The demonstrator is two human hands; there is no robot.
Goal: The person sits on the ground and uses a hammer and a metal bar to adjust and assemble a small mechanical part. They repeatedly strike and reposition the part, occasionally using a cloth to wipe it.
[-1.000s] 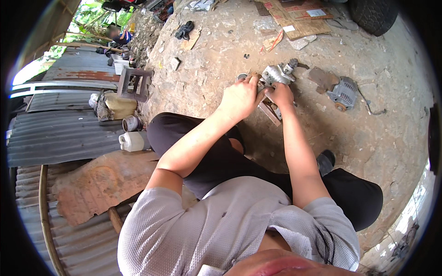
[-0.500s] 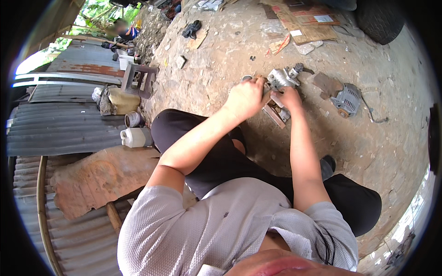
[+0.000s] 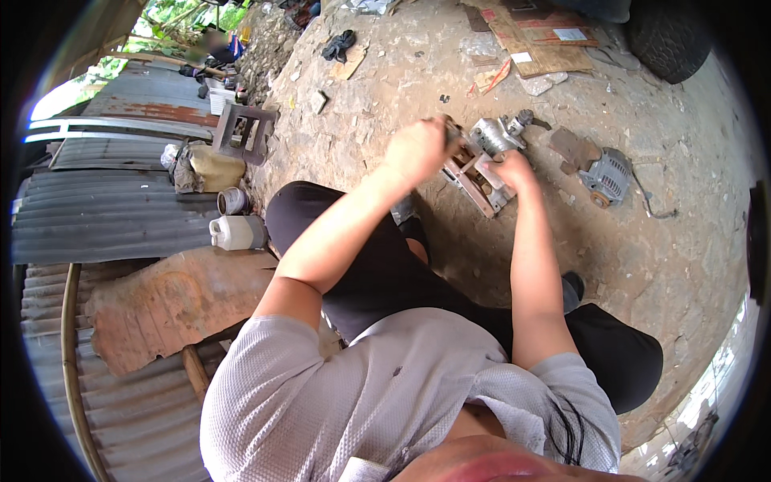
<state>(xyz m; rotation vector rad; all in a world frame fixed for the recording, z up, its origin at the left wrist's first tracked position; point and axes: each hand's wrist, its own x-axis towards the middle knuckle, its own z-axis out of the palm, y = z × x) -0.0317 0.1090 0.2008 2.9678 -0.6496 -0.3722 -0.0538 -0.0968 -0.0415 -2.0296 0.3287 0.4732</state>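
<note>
Rough, stained ground [image 3: 658, 257], bare and littered with scraps, spreads across most of the view; corrugated metal sheets [image 3: 120, 221] line the left side, with a rust-brown sheet [image 3: 173, 301] over the lower ones; a dark tyre [image 3: 671, 44] stands at the upper right, and flattened cardboard [image 3: 554, 55] lies to its left. Beside the corrugated sheets are a grey-brown frame [image 3: 255, 154] with square openings, a tan container [image 3: 215, 170] below it, a white jug [image 3: 237, 233] and a small round tin [image 3: 231, 202]; a finned grey motor-like unit [image 3: 608, 177], its cable trailing, sits on the ground to the right of the work.

Ahead of the person's dark-trousered legs [image 3: 353, 257], a bracket-like frame [image 3: 475, 189] rests on the ground, a silvery cast part [image 3: 491, 135] at its far end; the right hand [image 3: 514, 172] is partly curled over the frame's right side, thumb against it, its underside hidden; the left hand [image 3: 416, 151] is closed, slightly blurred, around a small dark piece [image 3: 453, 131] near the silvery part, the piece's shape too smeared to make out.
</note>
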